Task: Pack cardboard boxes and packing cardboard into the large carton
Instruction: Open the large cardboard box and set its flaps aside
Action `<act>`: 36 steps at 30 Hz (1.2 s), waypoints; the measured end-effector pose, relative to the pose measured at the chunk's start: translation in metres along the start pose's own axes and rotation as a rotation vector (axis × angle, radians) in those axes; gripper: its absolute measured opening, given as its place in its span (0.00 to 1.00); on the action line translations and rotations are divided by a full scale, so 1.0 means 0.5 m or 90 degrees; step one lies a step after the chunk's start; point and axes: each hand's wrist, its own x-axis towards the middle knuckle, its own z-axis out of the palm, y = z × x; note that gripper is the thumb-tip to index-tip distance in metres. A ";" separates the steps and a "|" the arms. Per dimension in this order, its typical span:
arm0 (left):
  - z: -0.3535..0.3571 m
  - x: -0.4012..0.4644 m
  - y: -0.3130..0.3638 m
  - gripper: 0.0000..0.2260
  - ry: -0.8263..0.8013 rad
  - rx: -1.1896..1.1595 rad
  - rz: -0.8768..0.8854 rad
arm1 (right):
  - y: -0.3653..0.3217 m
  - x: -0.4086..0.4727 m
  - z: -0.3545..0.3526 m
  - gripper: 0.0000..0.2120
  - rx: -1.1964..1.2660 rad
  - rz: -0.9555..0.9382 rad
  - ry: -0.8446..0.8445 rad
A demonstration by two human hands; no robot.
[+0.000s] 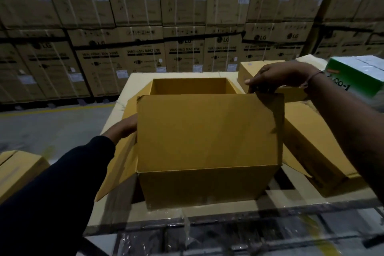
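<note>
A large brown carton (203, 187) stands open in front of me on a flat cardboard sheet (218, 208). Its near flap (207, 131) is raised upright and hides most of the inside; only the far inner wall shows. My right hand (278, 77) pinches the top right corner of that flap. My left hand (124, 127) holds the left side flap beside the raised one, its fingers hidden behind the cardboard. A closed brown box (311, 145) lies to the right of the carton. Another small brown box (251, 72) sits behind my right hand.
A green and white box (357, 77) rests at the far right. One more brown box (18, 170) sits low at the left. A wall of stacked washing machine cartons (182, 27) fills the background. Grey floor with a yellow line (52, 110) lies to the left.
</note>
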 end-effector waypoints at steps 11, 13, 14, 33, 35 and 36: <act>0.046 -0.090 0.089 0.30 0.017 -0.057 -0.268 | 0.087 -0.167 0.129 0.33 -0.066 -0.050 -0.365; 0.072 -0.095 0.099 0.38 -0.002 0.029 -0.201 | 0.111 -0.182 0.205 0.44 -0.175 -0.061 -0.345; 0.087 -0.099 0.101 0.39 0.007 0.054 -0.182 | 0.127 -0.186 0.244 0.47 -0.212 -0.064 -0.318; 0.231 -0.071 0.005 0.39 0.163 0.762 -0.144 | 0.258 -0.159 0.458 0.37 -0.345 -0.273 0.172; 0.256 -0.044 0.012 0.38 0.148 0.684 -0.111 | 0.265 -0.149 0.453 0.41 -0.341 -0.266 0.132; 0.273 -0.025 0.016 0.38 0.140 0.653 -0.088 | 0.269 -0.141 0.449 0.43 -0.327 -0.263 0.113</act>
